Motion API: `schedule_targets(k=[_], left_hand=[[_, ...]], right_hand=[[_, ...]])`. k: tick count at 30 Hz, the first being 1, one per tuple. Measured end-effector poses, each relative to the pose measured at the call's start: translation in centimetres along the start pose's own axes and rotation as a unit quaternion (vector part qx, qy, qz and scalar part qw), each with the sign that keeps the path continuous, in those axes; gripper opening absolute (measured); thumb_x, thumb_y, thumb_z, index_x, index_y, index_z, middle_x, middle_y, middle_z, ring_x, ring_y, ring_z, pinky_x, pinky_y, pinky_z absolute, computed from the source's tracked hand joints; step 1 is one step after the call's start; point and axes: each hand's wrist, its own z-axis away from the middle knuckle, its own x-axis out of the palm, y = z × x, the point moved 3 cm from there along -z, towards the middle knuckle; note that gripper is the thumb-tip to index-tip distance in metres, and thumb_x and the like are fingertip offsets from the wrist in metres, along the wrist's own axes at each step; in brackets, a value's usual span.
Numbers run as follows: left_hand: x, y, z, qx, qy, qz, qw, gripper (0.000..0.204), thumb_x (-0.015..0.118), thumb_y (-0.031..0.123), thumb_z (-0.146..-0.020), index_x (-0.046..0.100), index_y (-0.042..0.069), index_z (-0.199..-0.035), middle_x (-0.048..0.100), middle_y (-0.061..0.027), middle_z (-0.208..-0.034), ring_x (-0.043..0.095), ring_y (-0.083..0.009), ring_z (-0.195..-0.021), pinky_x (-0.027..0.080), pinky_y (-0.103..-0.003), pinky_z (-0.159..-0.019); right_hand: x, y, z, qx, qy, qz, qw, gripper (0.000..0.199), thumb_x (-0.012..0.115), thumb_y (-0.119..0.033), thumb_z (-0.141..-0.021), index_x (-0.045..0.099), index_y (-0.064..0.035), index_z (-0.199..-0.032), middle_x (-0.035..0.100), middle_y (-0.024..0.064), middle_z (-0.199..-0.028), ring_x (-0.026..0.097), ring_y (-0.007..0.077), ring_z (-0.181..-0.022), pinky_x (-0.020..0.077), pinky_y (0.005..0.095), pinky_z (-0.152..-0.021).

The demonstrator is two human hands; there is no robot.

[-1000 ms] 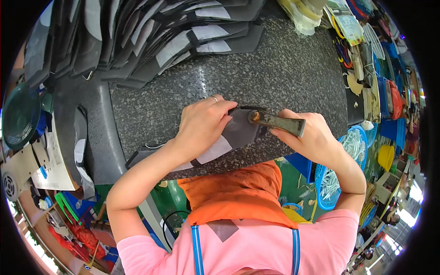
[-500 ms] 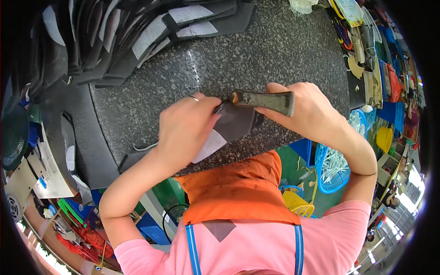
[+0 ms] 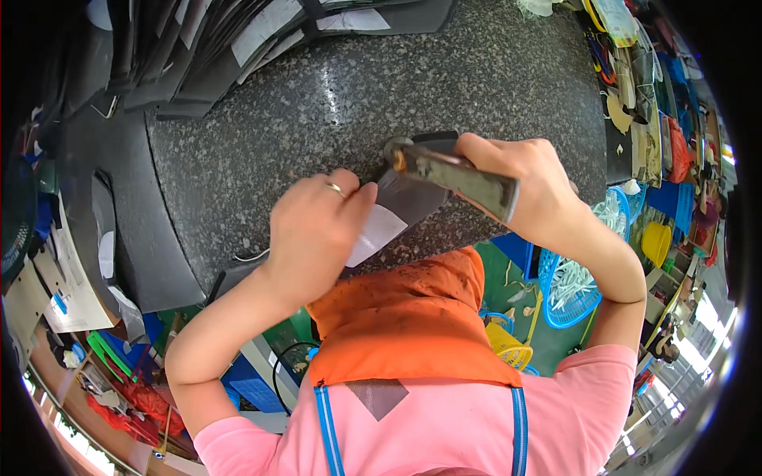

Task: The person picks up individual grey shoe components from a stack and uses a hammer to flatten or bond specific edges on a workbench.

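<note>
My right hand (image 3: pixel 532 182) is closed round a hammer, whose worn metal head (image 3: pixel 464 181) points across toward my left hand. The rounded end of that head sits over a dark grey sheet piece (image 3: pixel 413 194) near the front edge of the stone slab. A white patch (image 3: pixel 377 236) covers part of the piece. My left hand (image 3: pixel 317 226), with a ring on one finger, is closed at the piece's left edge, its fingertips partly hidden. Another dark strip (image 3: pixel 230 278) lies under my left forearm.
A speckled stone slab (image 3: pixel 262 151) forms the work surface. Stacked dark pieces with white patches (image 3: pixel 270 32) fill its far left. A narrow dark piece (image 3: pixel 103 222) lies on the left board. Right of the slab hangs a blue basket (image 3: pixel 571 285) holding pale strips.
The hammer head has tilted and shifted slightly left, and the dark piece has turned, its far end now showing beyond the hammer. My left hand has moved slightly nearer to me.
</note>
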Motion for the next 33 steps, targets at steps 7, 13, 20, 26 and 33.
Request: schedule_targets(k=[7,13,20,26,33], left_hand=[[-0.7,-0.7,-2.0,-0.087,-0.103,-0.014,0.991,0.016,0.066,0.016,-0.083,0.056,0.006,-0.075,0.057,-0.0081,-0.072,0.063,-0.0270,-0.065,0.048,-0.038,-0.056],[1.5,-0.7,-4.7,-0.071,-0.025,-0.002,0.997,0.011,0.067,0.017,-0.083,0.062,0.009,-0.086,0.061,-0.0092,-0.078,0.062,-0.0299,-0.071,0.049,-0.040,-0.061],[1.5,0.9,-2.3,0.043,-0.013,-0.091,0.995,0.020,0.067,0.005,-0.076,0.067,0.008,-0.096,0.057,-0.0077,-0.083,0.059,-0.0243,-0.069,0.048,-0.036,-0.060],[1.0,-0.6,-2.1,0.010,-0.023,-0.008,1.000,0.011,0.066,0.004,-0.076,0.064,0.005,-0.087,0.056,-0.0075,-0.079,0.058,-0.0265,-0.067,0.047,-0.037,-0.058],[1.8,0.6,-4.0,0.133,0.001,-0.112,0.985,0.016,0.066,0.005,-0.071,0.063,0.003,-0.087,0.051,-0.0048,-0.078,0.053,-0.0201,-0.064,0.045,-0.032,-0.057]], right_hand=[[-1.9,0.5,0.5,0.042,-0.044,-0.020,0.998,0.019,0.064,-0.018,-0.080,0.050,-0.0053,-0.084,0.058,0.0140,-0.060,0.062,0.0360,-0.057,0.0489,0.0459,-0.052],[-1.5,1.6,1.2,0.073,-0.026,0.056,0.995,0.022,0.064,-0.014,-0.079,0.048,-0.0045,-0.091,0.058,0.0153,-0.062,0.062,0.0371,-0.061,0.0477,0.0459,-0.054],[-1.8,1.7,1.1,0.112,-0.017,-0.047,0.992,0.022,0.063,-0.022,-0.085,0.048,-0.0058,-0.088,0.058,0.0132,-0.063,0.062,0.0348,-0.060,0.0476,0.0452,-0.051],[-1.0,1.4,0.2,0.036,-0.041,-0.001,0.999,0.024,0.063,-0.027,-0.086,0.050,-0.0073,-0.086,0.061,0.0098,-0.066,0.063,0.0328,-0.060,0.0487,0.0427,-0.050],[-2.7,1.4,0.3,0.096,-0.028,-0.066,0.993,0.017,0.068,-0.015,-0.083,0.056,-0.0047,-0.089,0.055,0.0139,-0.061,0.060,0.0342,-0.058,0.0450,0.0386,-0.052]])
